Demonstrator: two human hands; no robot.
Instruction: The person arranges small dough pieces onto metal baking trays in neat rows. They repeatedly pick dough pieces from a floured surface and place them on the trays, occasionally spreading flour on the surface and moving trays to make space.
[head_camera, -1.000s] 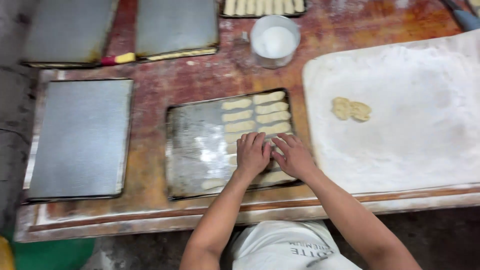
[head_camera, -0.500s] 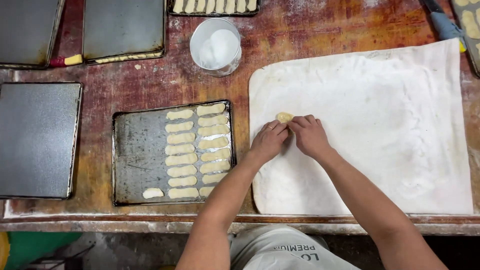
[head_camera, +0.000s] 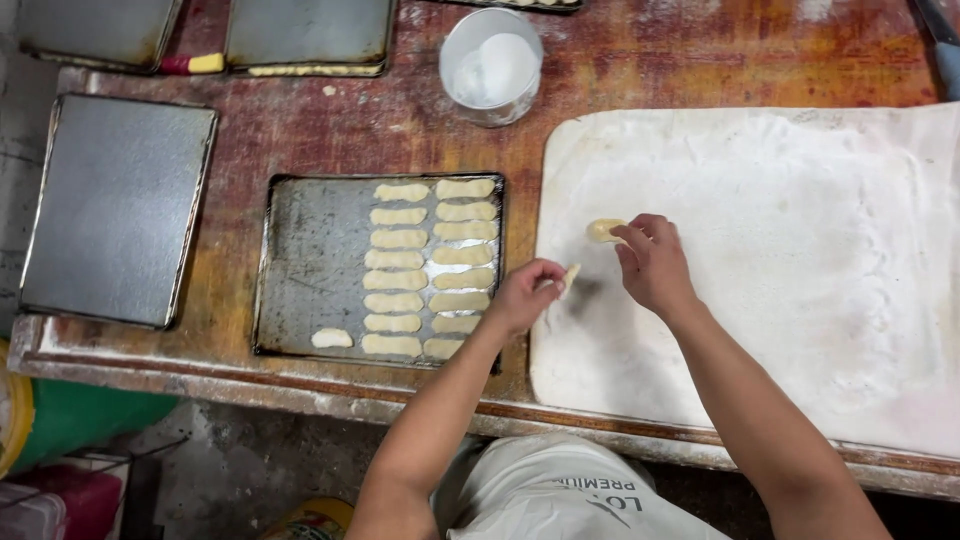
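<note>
My left hand pinches a small strip of dough just above the left edge of the floured white cloth. My right hand rests on the cloth with its fingertips on a second small dough piece. To the left lies a metal baking tray holding two columns of shaped dough fingers plus one lone piece at its near edge.
A round tin of flour stands behind the tray on the worn wooden table. An empty tray lies at the left, two more trays at the back. A green bin sits below the table edge.
Both hands left the tray, went to the cloth and met over a dough piece. Now they have parted, the left one lifting a strip back toward the tray.
</note>
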